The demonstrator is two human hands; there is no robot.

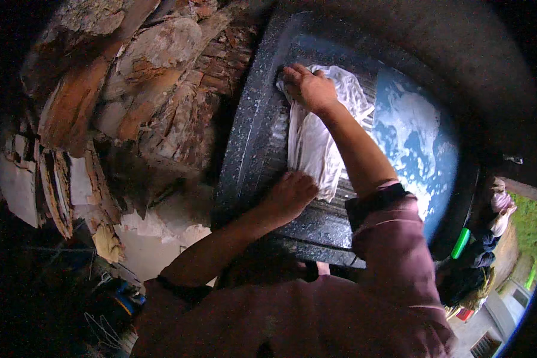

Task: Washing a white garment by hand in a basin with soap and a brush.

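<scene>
A wet white cloth garment (315,143) lies bunched lengthwise over the ribbed washboard (279,129) of a dark speckled stone laundry sink (246,147). At the cloth's far end my right hand (311,87) grips its gathered upper left part with curled fingers. My left hand (293,194) is closed at the near left edge of the cloth, its fingertips hidden in shadow. To the right of the washboard is a basin of bluish water (438,129) with white suds on it.
A rough stone and brick wall (174,89) rises close on the left. Broken boards (58,188) lean below it. Hanging clothes (483,250) and a bright green object (461,243) are at the right. Wire hangers (102,331) lie at the lower left.
</scene>
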